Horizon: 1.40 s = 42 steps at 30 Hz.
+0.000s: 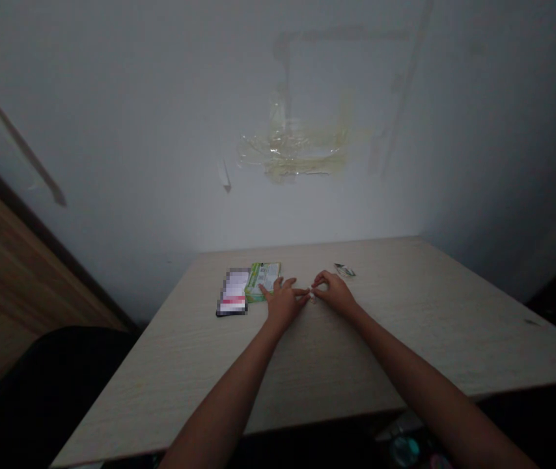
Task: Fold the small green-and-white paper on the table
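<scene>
Both my hands meet near the middle of the table. My left hand (285,305) has its thumb and index finger closed at a small white thing (312,297), while its other fingers spread over the edge of a green and white box (264,275). From the right side, my right hand (335,294) pinches at the same white thing. It is too small to name, and fingertips partly cover it. A small crumpled wrapper (345,270) lies just beyond my right hand.
Left of the box lies a phone (234,291) with a blurred, lit screen. The pale wooden table (185,365) stands against a wall with peeling tape (302,153). A dark chair back (63,384) is at the lower left.
</scene>
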### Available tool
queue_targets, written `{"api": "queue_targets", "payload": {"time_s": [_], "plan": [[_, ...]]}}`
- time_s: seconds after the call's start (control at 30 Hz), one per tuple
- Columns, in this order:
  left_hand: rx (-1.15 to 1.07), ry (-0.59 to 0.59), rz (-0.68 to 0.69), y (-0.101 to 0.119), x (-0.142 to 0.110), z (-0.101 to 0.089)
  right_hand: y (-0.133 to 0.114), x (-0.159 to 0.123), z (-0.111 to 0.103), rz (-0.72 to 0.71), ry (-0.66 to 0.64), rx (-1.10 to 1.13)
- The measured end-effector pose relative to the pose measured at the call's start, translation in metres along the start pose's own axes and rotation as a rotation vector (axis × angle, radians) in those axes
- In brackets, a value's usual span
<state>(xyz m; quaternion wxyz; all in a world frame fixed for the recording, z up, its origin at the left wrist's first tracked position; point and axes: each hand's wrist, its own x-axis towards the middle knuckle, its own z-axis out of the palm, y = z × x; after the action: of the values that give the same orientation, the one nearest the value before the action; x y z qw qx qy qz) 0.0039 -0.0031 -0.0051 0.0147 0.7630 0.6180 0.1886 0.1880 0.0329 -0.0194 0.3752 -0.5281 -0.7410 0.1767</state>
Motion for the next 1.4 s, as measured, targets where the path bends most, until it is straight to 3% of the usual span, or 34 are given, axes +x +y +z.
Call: {"api": "queue_targets", "payload": {"time_s": [0.6,1.4], "plan": [[0.002,-0.003,-0.020,0.003,-0.001,-0.002,-0.005,-0.004,-0.012,-0.059,-0.106,-0.016],[-0.007,0.009,-0.033,0.004,-0.002,-0.001,0.008,-0.004,-0.013,-0.114,-0.193,0.093]]}}
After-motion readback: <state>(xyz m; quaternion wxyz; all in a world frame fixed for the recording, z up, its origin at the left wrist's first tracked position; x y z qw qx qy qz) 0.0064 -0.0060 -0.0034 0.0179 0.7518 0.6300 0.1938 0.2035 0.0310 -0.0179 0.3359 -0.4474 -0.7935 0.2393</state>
